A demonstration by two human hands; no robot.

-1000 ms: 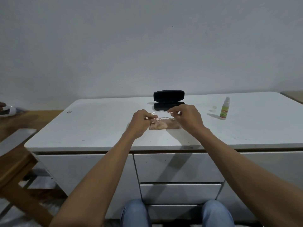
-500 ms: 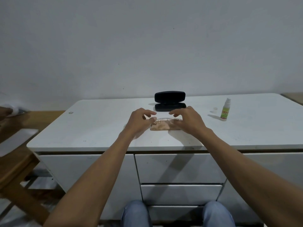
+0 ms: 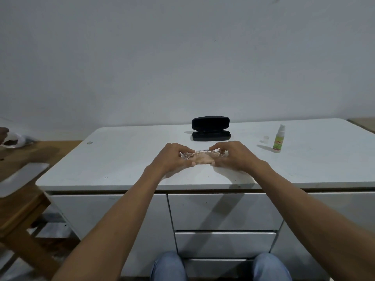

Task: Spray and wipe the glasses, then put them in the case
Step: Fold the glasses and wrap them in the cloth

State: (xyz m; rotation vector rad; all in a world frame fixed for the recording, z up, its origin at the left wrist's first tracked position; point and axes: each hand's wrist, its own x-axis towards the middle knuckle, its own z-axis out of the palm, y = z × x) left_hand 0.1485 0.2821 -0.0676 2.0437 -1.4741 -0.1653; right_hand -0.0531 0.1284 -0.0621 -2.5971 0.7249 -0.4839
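Compared with half a second earlier, both hands are sitting lower and closer together, and their fingers are now curling onto the glasses rather than spreading above them; the case, bottle and cap are standing where they were.

At the far left edge of the frame, part of another person's hand (image 3: 3, 132) is showing beside a blurred white object (image 3: 14, 139) on a wooden surface (image 3: 30, 155).

Left of centre, the left hand (image 3: 172, 159) is resting on the white cabinet top (image 3: 121, 159). Its fingers are curling narrowly, with the fingertips (image 3: 185, 149) bearing on the left end of the clear glasses (image 3: 203, 152) and the thumb lying low at the near edge of the tan cloth (image 3: 203, 159).

In the centre, the glasses are lying on the cloth, between the two hands. The lenses are transparent and their outline is hard to follow. Whether the glasses are lifting off the cloth cannot be told.

Directly above them in the frame, the black case (image 3: 211, 128) is standing with its lid raised, apart from the hands.

Right of centre, the right hand (image 3: 235, 157) is mirroring the left: fingers bent and close together, tips on the right end of the glasses, thumb near the cloth edge.

Further right, a small clear cap (image 3: 266, 137) is lying just beside the upright spray bottle (image 3: 279, 139), well apart from the hands.
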